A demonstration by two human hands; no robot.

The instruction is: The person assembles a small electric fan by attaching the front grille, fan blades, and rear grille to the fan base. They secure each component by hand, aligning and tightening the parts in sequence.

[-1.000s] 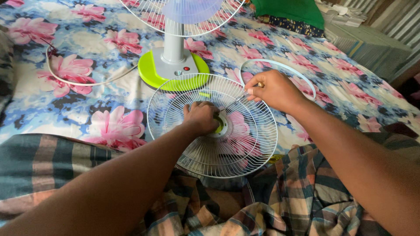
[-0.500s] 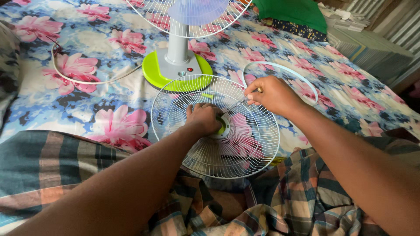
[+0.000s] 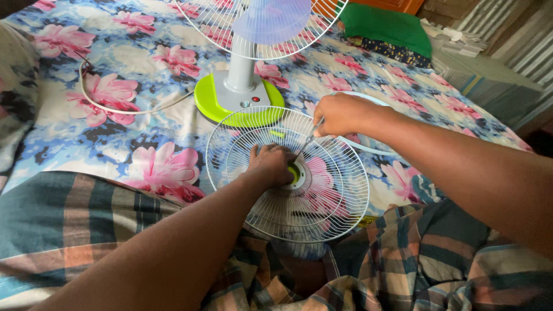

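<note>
While the detached white wire fan guard (image 3: 288,173) lies flat on the floral bedsheet (image 3: 115,132), just near of the fan's lime-green base (image 3: 239,103), its centre hub (image 3: 295,173) is pinned by the left hand (image 3: 269,164), fingers curled together on it. A thin metal screwdriver (image 3: 308,140) is gripped by the right hand (image 3: 340,114), fingers clamped, tip angled twd hub. Guard is already off the fan; hub work judged underway, refit not yet done. A white rim band (image 3: 368,151) lies to the right.

A bed (image 3: 69,144) spread with a pink-flowered sheet lies before me; on it a standing fan (image 3: 245,63) with lime-green base; its white cord (image 3: 115,109) curls left; a green cloth (image 3: 389,26) lies far right; plaid fabric (image 3: 403,259) covers my lap.
</note>
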